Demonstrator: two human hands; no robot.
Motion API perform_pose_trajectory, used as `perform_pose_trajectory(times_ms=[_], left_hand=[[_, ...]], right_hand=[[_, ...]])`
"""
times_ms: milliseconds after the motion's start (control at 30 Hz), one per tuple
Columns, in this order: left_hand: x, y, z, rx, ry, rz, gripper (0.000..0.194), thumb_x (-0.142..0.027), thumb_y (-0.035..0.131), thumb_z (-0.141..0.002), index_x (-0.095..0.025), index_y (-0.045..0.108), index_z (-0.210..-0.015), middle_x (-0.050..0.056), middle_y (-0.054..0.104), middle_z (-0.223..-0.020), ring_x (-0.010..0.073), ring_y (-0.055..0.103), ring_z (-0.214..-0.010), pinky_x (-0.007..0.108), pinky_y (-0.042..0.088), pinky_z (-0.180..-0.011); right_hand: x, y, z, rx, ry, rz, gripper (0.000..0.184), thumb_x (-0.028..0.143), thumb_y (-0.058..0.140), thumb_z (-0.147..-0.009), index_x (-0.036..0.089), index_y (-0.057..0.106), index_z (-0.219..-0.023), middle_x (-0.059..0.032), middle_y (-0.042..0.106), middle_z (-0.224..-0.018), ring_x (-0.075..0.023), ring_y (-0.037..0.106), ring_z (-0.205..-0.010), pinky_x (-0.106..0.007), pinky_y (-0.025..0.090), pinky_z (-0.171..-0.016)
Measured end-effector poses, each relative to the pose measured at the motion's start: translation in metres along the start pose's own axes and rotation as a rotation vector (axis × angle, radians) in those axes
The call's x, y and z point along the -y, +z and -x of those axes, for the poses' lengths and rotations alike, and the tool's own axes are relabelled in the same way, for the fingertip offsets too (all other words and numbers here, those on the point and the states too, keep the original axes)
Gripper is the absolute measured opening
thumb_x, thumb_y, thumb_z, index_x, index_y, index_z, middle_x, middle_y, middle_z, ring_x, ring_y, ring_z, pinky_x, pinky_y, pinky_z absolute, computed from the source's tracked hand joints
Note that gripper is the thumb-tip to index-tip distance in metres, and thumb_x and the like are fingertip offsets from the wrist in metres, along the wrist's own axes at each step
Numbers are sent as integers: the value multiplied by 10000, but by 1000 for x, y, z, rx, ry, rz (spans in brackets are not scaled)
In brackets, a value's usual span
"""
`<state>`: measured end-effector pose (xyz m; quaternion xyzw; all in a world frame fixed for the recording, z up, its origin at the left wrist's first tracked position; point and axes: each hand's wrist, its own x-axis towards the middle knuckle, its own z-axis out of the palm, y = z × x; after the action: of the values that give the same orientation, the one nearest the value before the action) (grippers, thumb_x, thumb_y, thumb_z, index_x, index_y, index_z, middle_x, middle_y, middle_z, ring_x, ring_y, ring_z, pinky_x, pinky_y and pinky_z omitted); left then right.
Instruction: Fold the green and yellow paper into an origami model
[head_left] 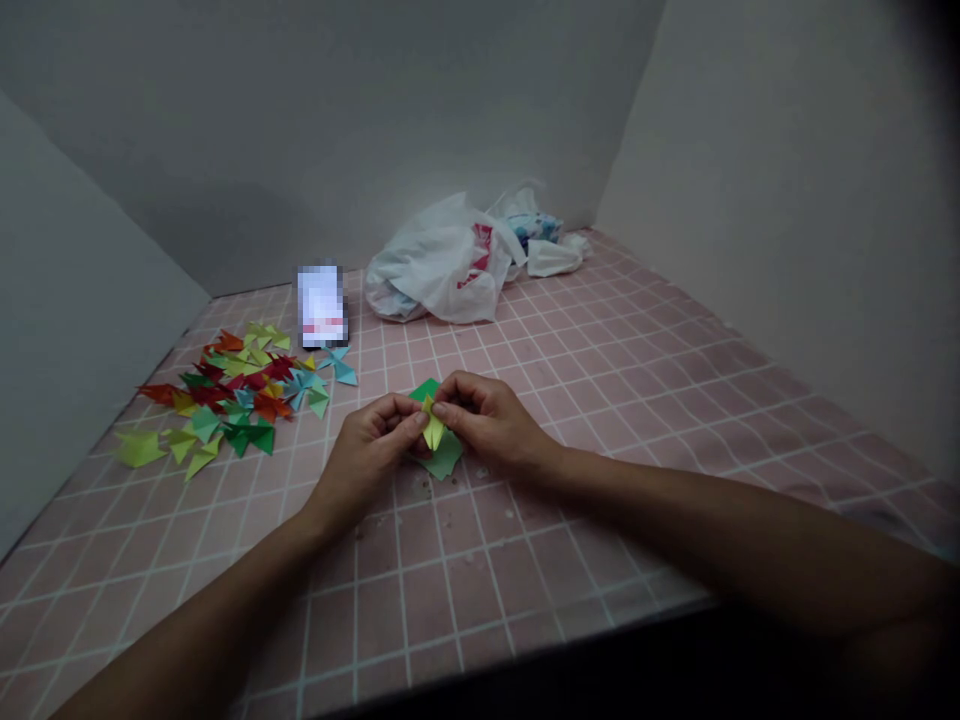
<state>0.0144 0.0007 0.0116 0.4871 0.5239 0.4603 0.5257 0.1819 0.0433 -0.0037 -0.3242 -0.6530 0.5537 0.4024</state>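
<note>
A small yellow folded origami paper point(433, 430) is pinched between my two hands, its narrow points facing up and down. My left hand point(382, 430) grips its left edge between thumb and fingers. On the opposite side, my right hand point(484, 415) holds its upper right part with thumb and forefinger. Beneath the hands lie green paper sheets point(442, 460), partly hidden by the fingers and the yellow piece. To the left, several folded paper cranes point(250, 435) in red, orange, yellow, green and blue lie in a loose pile.
A lit phone point(322, 305), its screen blurred, stands behind the pile. Near the back wall sits a crumpled white plastic bag point(442, 265) with red print. Beside it are a blue patterned packet point(541, 228) and white tissue point(555, 257). A pink checked cloth point(645, 390) covers the table.
</note>
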Motion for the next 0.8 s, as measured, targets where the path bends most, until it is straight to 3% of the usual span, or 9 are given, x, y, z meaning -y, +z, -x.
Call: perform_pose_trajectory(times_ms=[467,633,800], left_hand=[[2,-1,0,-3,8,10,245,-395,774,-755,-160,723,-803,3,656,-667,123,589,-594,232,497,-579],[5,-2,-2,-38,71,-6,257,-379,820,-730,-185,713,-860,-8,679,-723,128,615,-630,223,500,-581],[0,-1,2,-48,133,-119,188,-368,746,-824,-184,710,-807,-24,668,-714,115,607,-639,201,494,-594]], right_hand=[[2,0,1,3,5,3,159,320,600,-867,190,561,-784,18,521,-705,-125,465,-665,-249,348,-571],[4,-1,1,-5,6,13,163,309,601,-870,191,550,-770,20,515,-693,-124,459,-662,-248,343,-571],[5,0,2,16,1,21,144,277,580,-879,179,554,-777,24,499,-673,-122,444,-646,-254,335,-562]])
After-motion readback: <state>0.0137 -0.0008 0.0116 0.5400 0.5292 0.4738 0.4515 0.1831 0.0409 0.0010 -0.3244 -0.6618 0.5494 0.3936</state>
